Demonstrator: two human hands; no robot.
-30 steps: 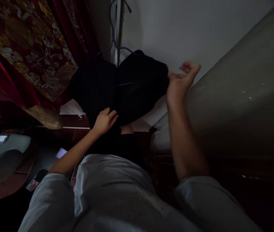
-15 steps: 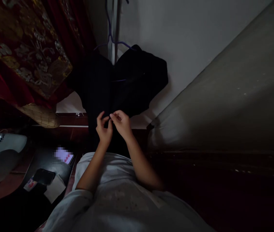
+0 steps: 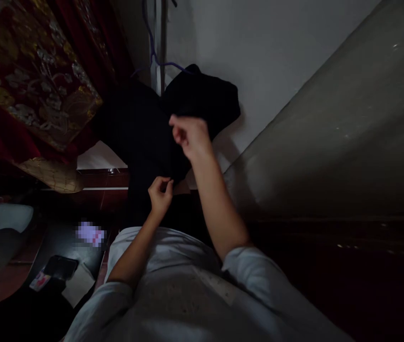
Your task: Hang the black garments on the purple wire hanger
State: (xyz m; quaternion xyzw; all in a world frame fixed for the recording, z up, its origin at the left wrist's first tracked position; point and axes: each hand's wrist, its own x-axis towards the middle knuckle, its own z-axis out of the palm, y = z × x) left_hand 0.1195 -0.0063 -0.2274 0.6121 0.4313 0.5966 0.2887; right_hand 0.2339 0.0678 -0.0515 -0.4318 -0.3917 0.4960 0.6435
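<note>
A black garment (image 3: 141, 128) hangs open in front of me from a purple hanger (image 3: 154, 57). Low on its front edge, my left hand (image 3: 160, 192) pinches the dark cloth between thumb and forefinger. My right hand (image 3: 190, 135) is raised above and to the right of the left one, in front of the garment's upper part. Its fingers are curled in and slightly blurred, with the fingertips drawn together. Whatever they hold, if anything, is too small or dark to make out.
Red embroidered cloth (image 3: 70, 71) drapes at the upper left. A plastic-covered grey surface (image 3: 330, 142) slopes along the right. At the lower left, a dark chair seat (image 3: 91, 254) carries a lit phone (image 3: 91, 233), a black case-like object (image 3: 61, 267) and papers (image 3: 79, 285).
My right hand has moved up and away from the left, where the two were fingertip to fingertip. The left fingers have closed in on the cloth. The view has shifted slightly.
</note>
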